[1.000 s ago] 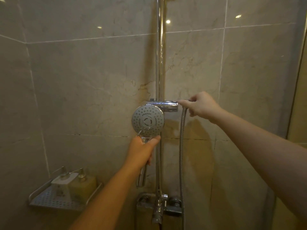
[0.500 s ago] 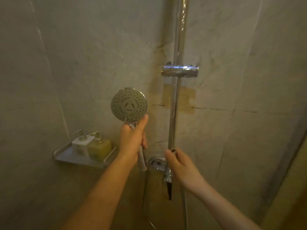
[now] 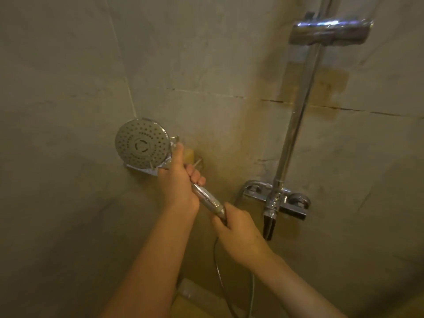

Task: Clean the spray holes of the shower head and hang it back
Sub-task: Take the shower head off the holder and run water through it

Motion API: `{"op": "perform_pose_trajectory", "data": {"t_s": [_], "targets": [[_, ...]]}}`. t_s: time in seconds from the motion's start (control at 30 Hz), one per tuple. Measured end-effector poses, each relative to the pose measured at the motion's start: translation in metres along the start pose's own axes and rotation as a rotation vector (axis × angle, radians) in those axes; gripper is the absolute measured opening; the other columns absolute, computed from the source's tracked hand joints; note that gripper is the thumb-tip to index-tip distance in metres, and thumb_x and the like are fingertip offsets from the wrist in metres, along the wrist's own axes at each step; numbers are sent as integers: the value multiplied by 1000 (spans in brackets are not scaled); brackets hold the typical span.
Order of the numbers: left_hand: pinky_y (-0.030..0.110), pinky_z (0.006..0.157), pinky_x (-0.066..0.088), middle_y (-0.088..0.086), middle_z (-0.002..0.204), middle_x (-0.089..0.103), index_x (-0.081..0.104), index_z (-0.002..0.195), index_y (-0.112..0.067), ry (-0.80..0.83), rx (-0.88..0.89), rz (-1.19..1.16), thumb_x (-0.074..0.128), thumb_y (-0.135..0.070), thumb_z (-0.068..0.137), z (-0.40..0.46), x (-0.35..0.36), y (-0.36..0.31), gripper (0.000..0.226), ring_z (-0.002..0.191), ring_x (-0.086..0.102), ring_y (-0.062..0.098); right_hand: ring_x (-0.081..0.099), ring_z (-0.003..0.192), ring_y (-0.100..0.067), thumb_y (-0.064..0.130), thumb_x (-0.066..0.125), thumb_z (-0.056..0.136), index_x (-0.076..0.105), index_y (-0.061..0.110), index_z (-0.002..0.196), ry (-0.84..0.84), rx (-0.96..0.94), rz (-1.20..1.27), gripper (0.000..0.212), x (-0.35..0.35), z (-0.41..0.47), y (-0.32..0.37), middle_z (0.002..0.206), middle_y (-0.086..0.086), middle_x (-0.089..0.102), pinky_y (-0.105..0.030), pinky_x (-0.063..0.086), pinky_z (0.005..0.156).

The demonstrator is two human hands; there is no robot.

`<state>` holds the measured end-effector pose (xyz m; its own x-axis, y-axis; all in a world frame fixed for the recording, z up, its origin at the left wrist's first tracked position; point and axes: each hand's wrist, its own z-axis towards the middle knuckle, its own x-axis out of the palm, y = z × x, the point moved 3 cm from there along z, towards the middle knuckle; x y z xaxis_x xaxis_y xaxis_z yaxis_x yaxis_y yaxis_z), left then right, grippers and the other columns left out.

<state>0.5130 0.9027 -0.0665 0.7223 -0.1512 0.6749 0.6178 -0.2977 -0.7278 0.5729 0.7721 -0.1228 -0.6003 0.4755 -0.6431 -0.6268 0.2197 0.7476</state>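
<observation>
the right hand (image 3: 238, 235) has come off the tap to grip the handle end below the left hand (image 3: 177, 182), steadying the head (image 3: 142, 143) for cleaning.

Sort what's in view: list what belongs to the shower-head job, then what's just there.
For the job:
shower head
hose
holder on the rail
left hand
right hand

Just there:
tap mixer
corner shelf
yellow bottle

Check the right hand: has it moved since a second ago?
Yes. The right hand left the slider bracket and dropped to grip the shower head's handle end.
</observation>
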Motion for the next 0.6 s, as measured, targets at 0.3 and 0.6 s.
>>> {"op": "perform_pose_trajectory", "data": {"t_s": [0.3, 0.6], "targets": [[21, 35, 25, -7, 50, 26, 36, 69, -21, -168, 40, -19, 64, -26, 96, 2, -37, 13, 38, 37, 24, 8, 60, 74, -29, 32, 48, 93, 51, 17, 83, 217, -152, -196, 19, 18, 22, -14, 81, -6, 62, -43, 47, 63], [21, 33, 23, -8, 48, 22, 29, 64, -23, -298, 84, -8, 58, -17, 93, -2, -65, 16, 41, 35, 20, 7, 60, 83, -34, 25, 50, 92, 45, 15, 75, 385, -213, -146, 20, 38, 23, -14, 89, -17, 65, -41, 41, 64]]}}
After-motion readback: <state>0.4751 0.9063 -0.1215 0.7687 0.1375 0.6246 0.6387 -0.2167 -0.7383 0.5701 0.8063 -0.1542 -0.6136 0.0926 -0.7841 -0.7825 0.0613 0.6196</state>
